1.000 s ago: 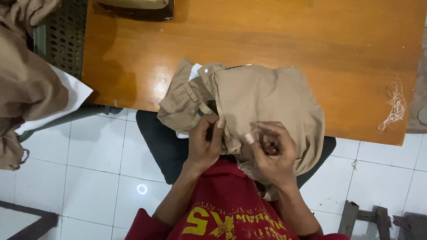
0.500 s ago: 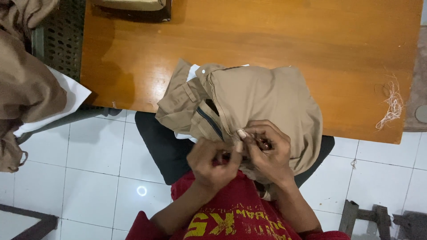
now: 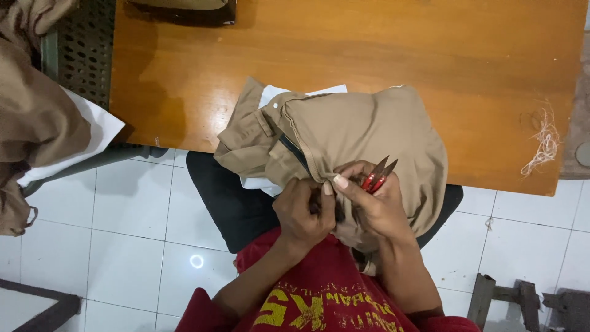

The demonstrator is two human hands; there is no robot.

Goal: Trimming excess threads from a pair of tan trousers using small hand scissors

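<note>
White tiled floor (image 3: 123,246) below, orange wooden desk (image 3: 430,61) above with a tangle of loose thread (image 3: 541,138) at its right edge. Khaki trousers (image 3: 369,129) hang over the desk's near edge onto the lap, zipper fly facing up. Left hand (image 3: 304,212) fingers pinched shut on fabric near the fly. Right hand (image 3: 375,203) grips red thread snips (image 3: 378,175), blades pointing up; blades look nearly closed, hard to confirm. More khaki cloth (image 3: 31,117) piled at left.
</note>
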